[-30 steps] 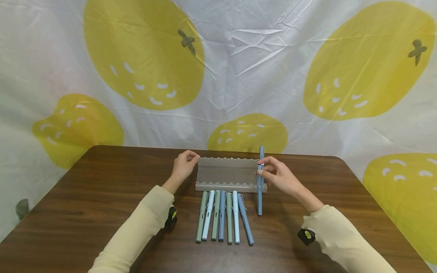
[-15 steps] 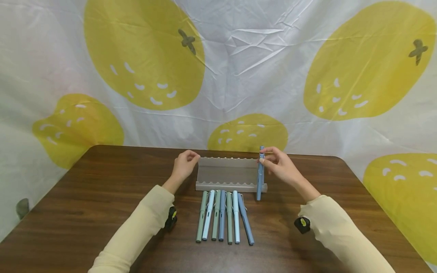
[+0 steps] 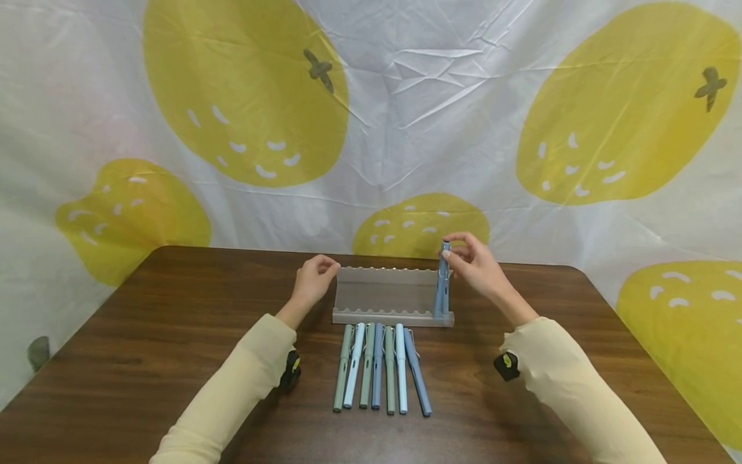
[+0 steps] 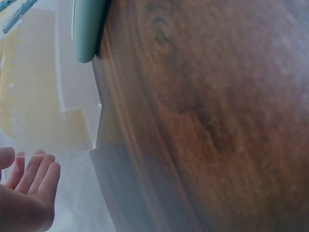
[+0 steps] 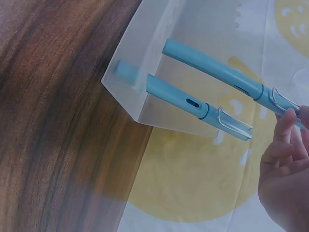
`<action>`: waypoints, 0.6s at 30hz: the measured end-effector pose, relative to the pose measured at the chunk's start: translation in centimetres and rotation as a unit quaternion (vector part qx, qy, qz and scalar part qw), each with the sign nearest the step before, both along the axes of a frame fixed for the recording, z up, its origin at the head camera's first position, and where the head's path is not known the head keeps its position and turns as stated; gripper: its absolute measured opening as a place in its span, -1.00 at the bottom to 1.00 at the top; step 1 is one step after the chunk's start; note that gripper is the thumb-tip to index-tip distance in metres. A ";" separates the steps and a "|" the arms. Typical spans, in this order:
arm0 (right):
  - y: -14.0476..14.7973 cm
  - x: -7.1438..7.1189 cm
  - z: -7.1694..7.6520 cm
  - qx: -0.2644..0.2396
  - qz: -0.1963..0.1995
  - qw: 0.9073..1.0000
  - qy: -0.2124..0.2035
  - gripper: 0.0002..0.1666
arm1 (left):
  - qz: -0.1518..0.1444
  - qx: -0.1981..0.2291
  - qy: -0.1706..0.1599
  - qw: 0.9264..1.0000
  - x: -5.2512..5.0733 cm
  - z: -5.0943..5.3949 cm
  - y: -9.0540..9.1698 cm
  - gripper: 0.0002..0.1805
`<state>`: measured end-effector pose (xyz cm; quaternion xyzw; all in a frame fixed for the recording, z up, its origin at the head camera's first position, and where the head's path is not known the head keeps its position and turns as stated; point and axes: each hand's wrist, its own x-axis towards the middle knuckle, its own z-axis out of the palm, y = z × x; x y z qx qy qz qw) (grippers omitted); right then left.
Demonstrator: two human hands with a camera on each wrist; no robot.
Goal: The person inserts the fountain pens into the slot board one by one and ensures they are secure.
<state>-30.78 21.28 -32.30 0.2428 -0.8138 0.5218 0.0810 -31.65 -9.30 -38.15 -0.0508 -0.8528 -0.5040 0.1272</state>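
Note:
A clear pen rack [image 3: 382, 293] with scalloped edges stands tilted back near the far side of the table. My left hand [image 3: 315, 281] pinches its upper left corner between thumb and fingers. By its clip end, my right hand [image 3: 478, 270] holds a blue pen [image 5: 212, 65] with the lower end at the rack's front ledge; whether it touches the ledge I cannot tell. Another blue pen [image 5: 176, 96] leans in the rack's rightmost slot, just beside the held one. In front of the rack lies a row of green, light blue and blue pens [image 3: 377, 367].
The dark wooden table [image 3: 174, 361] runs back to a hanging white cloth [image 3: 417, 148] printed with yellow fruit. In the left wrist view a green pen [image 4: 89, 29] lies close to the rack's front ledge.
My right hand has moved up and away from me, raising the blue pen's lower end from in front of the rack to its ledge. The left hand has stayed at the corner.

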 end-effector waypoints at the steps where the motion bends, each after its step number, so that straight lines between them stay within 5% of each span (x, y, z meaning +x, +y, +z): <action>1: -0.1 0.0 0.0 -0.008 0.000 1.000 0.004 -0.66 | 0.000 0.000 0.000 1.000 0.0 0.0 0.0 -0.78; 8: -0.2 -0.2 -0.4 -0.047 -0.008 0.998 0.036 -0.67 | 0.006 -0.002 -0.001 1.000 0.1 0.1 0.1 -0.78; 18: -0.4 0.3 -1.2 -0.009 -0.020 0.998 0.055 -0.69 | 0.009 -0.003 -0.004 1.000 0.1 0.1 0.1 -0.78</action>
